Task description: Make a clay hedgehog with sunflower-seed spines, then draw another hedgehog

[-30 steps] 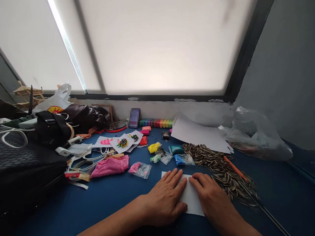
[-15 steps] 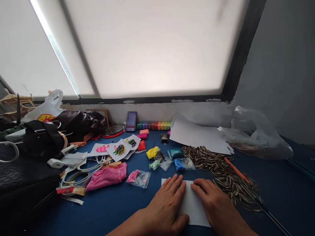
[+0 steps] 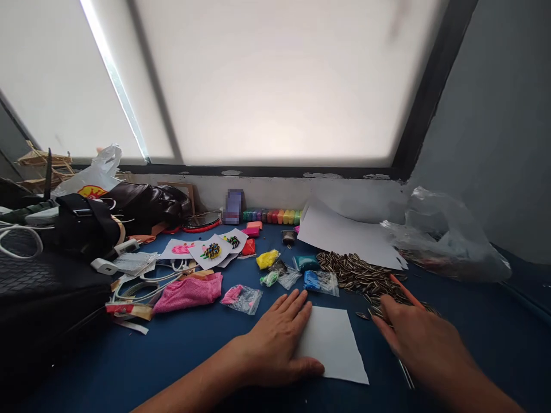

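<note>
Down in the lower middle of the frame, a person's left hand (image 3: 278,347) lay flat and open, fingers stretched out together and thumb spread, on the left part of a piece of white paper (image 3: 336,347). The paper rested on a dark blue counter (image 3: 193,367), its right edge slightly uneven. At the lower right, the right hand (image 3: 419,335) was blurred, its fingers bent over the near end of a heap of striped seeds (image 3: 344,269); whether it gripped one could not be told. A single loose seed (image 3: 362,315) lay just left of its fingertips. An orange strip (image 3: 407,291) slanted across the heap behind this hand, and a thin metal rod (image 3: 406,374) showed below it.

Above the left hand, near the centre, were small packets in blue (image 3: 319,282), teal (image 3: 306,263) and yellow (image 3: 267,259), with a pink one (image 3: 241,299) farther left. Left of centre, decorated white cards (image 3: 199,259) overlapped above a pink cloth (image 3: 188,291). A black bag (image 3: 47,321) filled the lower left. Right of centre lay larger white sheets (image 3: 344,236), beside a clear plastic bag (image 3: 456,246). A pale blind (image 3: 275,74) covered the window across the top.
</note>
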### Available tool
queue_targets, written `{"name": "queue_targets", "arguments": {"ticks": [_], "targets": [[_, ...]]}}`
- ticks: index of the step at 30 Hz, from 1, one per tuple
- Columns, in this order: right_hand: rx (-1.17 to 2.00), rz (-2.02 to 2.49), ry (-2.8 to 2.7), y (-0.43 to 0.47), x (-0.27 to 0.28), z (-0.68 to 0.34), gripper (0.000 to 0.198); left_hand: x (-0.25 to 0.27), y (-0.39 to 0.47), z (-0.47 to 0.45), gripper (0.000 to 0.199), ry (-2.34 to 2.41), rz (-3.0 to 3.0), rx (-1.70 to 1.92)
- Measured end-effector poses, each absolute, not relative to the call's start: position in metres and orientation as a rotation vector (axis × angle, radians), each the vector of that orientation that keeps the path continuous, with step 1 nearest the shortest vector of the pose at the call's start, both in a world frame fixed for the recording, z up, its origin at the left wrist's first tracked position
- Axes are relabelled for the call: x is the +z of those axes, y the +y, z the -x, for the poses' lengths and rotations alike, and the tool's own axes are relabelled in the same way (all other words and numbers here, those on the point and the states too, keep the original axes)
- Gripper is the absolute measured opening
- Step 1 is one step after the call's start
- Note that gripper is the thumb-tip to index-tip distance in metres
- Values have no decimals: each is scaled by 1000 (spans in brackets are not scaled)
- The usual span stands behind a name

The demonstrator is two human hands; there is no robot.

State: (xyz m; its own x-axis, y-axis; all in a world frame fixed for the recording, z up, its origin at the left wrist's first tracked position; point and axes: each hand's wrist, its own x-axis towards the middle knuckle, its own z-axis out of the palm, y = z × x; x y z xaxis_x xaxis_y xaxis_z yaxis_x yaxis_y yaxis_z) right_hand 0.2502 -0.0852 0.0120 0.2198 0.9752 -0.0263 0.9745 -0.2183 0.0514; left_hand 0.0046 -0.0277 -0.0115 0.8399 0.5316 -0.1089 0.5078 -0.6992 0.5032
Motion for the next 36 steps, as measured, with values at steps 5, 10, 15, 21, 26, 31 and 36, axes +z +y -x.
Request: {"name": "queue_targets", "arguments": {"ticks": [5,10,15,21,26,31,36], "targets": [[-300,-2247,1878,-94,26,-261,37,-6,-27,-4,93,792,-2481,-6],[-415,-2223,2001,-97,18,-262,31,-2,-29,-3,93,817,-2493,-45],[-516,-2277,2047,-92,23,-269,28,5,-29,-1,84,875,-2484,-67],[-1706,-2414,2130,-89,27,-253,31,9,-18,5,49,911,-2571,167],[-2430,-2471,1939,-90,12,-222,43,14,-5,16,26,999,-2540,101],[-2580,-2475,1986,-88,1,-204,43,16,-4,17,32,887,-2589,-36],[-2578,-2571,1947,-81,-2,-192,41,16,-7,12,39,797,-2606,-49]]}}
